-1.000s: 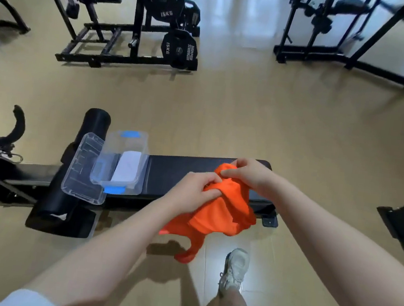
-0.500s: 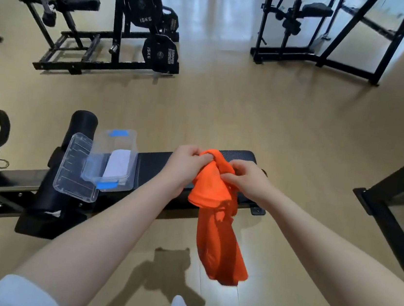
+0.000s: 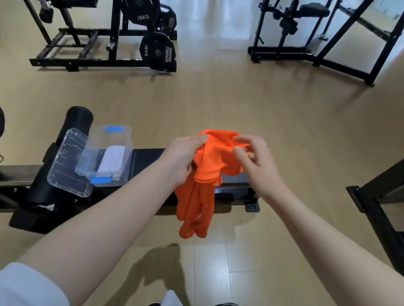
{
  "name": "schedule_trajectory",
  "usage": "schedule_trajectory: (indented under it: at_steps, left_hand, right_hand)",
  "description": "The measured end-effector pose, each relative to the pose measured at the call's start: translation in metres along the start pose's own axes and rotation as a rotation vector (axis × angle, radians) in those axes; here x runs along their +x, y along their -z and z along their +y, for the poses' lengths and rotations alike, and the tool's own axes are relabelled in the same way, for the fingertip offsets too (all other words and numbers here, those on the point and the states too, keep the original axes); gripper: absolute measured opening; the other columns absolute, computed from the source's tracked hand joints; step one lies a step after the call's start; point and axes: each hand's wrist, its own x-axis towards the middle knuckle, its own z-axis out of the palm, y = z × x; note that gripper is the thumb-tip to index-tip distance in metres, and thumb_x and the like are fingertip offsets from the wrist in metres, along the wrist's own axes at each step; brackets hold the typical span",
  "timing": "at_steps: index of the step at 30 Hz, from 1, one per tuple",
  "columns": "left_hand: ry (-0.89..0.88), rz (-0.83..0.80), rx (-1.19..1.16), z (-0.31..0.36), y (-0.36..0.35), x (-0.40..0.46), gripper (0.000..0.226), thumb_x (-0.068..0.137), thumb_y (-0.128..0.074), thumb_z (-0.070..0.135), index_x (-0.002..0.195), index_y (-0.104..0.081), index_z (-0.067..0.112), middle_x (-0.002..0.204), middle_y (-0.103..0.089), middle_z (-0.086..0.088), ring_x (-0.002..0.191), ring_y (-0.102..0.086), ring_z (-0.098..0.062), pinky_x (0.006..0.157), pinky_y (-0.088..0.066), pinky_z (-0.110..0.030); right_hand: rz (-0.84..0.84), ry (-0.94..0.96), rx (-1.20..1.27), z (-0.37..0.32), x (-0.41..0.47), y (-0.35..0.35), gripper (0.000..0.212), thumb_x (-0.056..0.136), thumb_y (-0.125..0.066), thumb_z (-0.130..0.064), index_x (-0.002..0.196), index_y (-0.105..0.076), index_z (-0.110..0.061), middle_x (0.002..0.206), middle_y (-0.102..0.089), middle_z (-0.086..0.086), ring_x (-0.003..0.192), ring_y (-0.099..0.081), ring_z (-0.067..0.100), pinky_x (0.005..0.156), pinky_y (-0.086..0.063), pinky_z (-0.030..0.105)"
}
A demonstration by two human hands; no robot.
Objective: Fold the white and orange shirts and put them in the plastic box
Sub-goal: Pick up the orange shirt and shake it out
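Note:
The orange shirt (image 3: 204, 178) hangs bunched in the air above the black bench (image 3: 149, 156). My left hand (image 3: 179, 156) grips its upper left part. My right hand (image 3: 258, 163) pinches the top edge of the cloth at the right, the other fingers spread. The clear plastic box (image 3: 105, 152) with blue latches stands on the bench to the left, lid off. A folded white shirt (image 3: 112, 159) lies inside it.
The box's clear lid (image 3: 67, 164) leans beside it on the left. A black roller pad (image 3: 77, 119) sits behind the box. Weight racks with plates (image 3: 157, 53) stand on the far floor. A black frame (image 3: 380, 205) is at the right.
Both hands lifted the orange shirt off the bench and it now hangs lower in a long bunch. My right hand has loosened to a fingertip pinch on the top edge.

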Motion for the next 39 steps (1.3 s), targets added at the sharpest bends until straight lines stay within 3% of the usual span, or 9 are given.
schedule_trajectory:
  at_steps: [5,10,15,23,25,27,29,34,39]
  left_hand:
    - [0.016,-0.012,-0.078,0.002,-0.004,-0.002,0.020,0.094,-0.051,0.016,0.076,-0.056,0.010,0.048,-0.064,0.001,0.043,-0.061,-0.008,0.055,-0.053,-0.024]
    - [0.005,-0.058,-0.078,0.001,-0.003,-0.009,0.020,0.094,-0.048,0.012,0.076,-0.054,0.011,0.050,-0.062,0.001,0.043,-0.059,-0.008,0.053,-0.050,-0.021]
    - [-0.066,-0.022,-0.008,0.004,0.006,-0.013,0.016,0.094,-0.049,0.011,0.079,-0.056,0.014,0.060,-0.058,0.003,0.043,-0.054,-0.002,0.047,-0.048,-0.015]
    - [-0.107,0.229,0.068,0.002,0.053,-0.001,0.015,0.089,-0.051,0.009,0.078,-0.058,0.016,0.053,-0.056,0.003,0.048,-0.049,-0.010,0.042,-0.040,-0.013]
    - [-0.113,0.320,0.083,0.000,0.066,0.005,0.016,0.089,-0.051,0.008,0.102,-0.059,0.013,0.075,-0.062,0.000,0.060,-0.050,-0.012,0.043,-0.041,-0.014]
    - [-0.123,0.370,0.218,-0.005,0.074,0.007,0.045,0.089,-0.052,0.010,0.133,-0.042,0.015,0.109,-0.052,-0.003,0.082,-0.053,-0.016,0.061,-0.045,-0.022]
    - [-0.217,0.320,0.442,-0.014,0.069,0.000,0.050,0.089,-0.054,0.014,0.137,-0.039,0.020,0.123,-0.047,-0.003,0.097,-0.050,-0.015,0.077,-0.041,-0.025]
    - [-0.413,-0.225,0.637,-0.035,0.034,-0.042,0.040,0.081,-0.063,0.040,0.117,-0.055,0.025,0.114,-0.061,0.008,0.108,-0.057,-0.009,0.089,-0.045,-0.026]
    - [-0.440,-0.041,0.722,-0.051,0.033,-0.044,0.015,0.086,-0.056,0.021,0.100,-0.060,0.020,0.094,-0.066,-0.001,0.088,-0.061,-0.018,0.079,-0.053,-0.039]
  right_hand:
    - [-0.108,0.192,-0.062,0.007,-0.027,-0.019,0.052,0.065,-0.072,-0.044,0.109,-0.059,-0.018,0.109,-0.049,-0.008,0.097,-0.046,-0.013,0.087,-0.034,0.003]
    - [0.016,0.125,-0.047,-0.008,-0.023,-0.030,0.034,0.076,-0.055,-0.041,0.098,-0.063,-0.017,0.094,-0.060,-0.005,0.084,-0.054,0.007,0.074,-0.046,0.022]
    - [0.286,-0.012,0.046,-0.025,-0.008,-0.014,0.025,0.079,-0.050,-0.003,0.091,-0.069,-0.016,0.074,-0.062,-0.009,0.071,-0.054,0.006,0.066,-0.043,0.022]
    - [0.204,-0.087,-0.009,-0.036,0.000,0.014,0.023,0.076,-0.052,0.000,0.078,-0.065,-0.020,0.065,-0.058,-0.010,0.061,-0.050,0.008,0.060,-0.040,0.024]
    - [0.150,-0.072,-0.100,-0.042,-0.002,0.017,0.023,0.078,-0.051,-0.001,0.077,-0.064,-0.020,0.063,-0.055,-0.013,0.058,-0.047,0.003,0.057,-0.039,0.021]
    - [0.145,-0.054,-0.151,-0.049,-0.004,0.016,0.023,0.080,-0.049,-0.003,0.080,-0.066,-0.018,0.065,-0.057,-0.008,0.058,-0.048,0.005,0.056,-0.039,0.020]
    - [0.155,-0.047,-0.182,-0.055,-0.005,0.011,0.023,0.082,-0.047,-0.004,0.084,-0.069,-0.012,0.072,-0.062,0.000,0.064,-0.052,0.012,0.058,-0.039,0.021]
    - [0.062,-0.023,-0.347,-0.068,-0.006,-0.013,0.019,0.081,-0.048,-0.008,0.075,-0.065,-0.004,0.069,-0.062,0.010,0.067,-0.052,0.022,0.059,-0.035,0.031]
    - [-0.050,-0.067,-0.388,-0.081,-0.003,-0.021,0.021,0.077,-0.052,-0.011,0.070,-0.063,0.005,0.063,-0.053,0.021,0.061,-0.042,0.022,0.053,-0.032,0.030]
